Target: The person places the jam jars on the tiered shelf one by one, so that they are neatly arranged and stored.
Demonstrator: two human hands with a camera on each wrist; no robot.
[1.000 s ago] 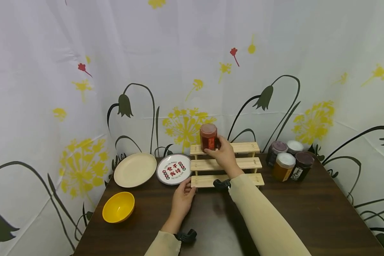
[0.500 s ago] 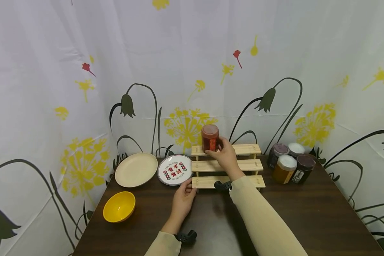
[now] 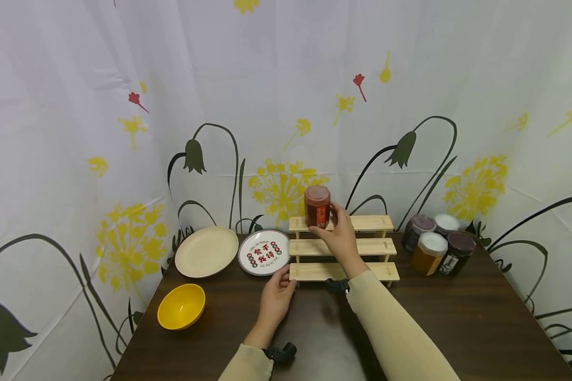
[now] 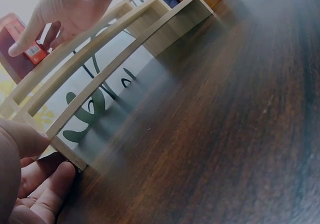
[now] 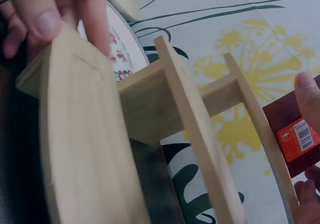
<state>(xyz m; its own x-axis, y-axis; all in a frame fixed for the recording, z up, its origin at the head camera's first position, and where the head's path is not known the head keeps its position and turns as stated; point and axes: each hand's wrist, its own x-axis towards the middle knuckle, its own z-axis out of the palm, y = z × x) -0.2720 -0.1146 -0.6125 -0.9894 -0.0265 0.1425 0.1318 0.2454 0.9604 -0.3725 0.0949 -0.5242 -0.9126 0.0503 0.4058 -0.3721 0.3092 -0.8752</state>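
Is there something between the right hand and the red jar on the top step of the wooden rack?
No. The right hand already holds the red jar directly on the top step of the wooden rack. The left hand holds the rack's lowest step at its left end, away from the jar.

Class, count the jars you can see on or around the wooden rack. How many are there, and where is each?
5. One red jar on the rack's top step, held by the right hand; four jars clustered on the table right of the rack. More could hide behind that cluster.
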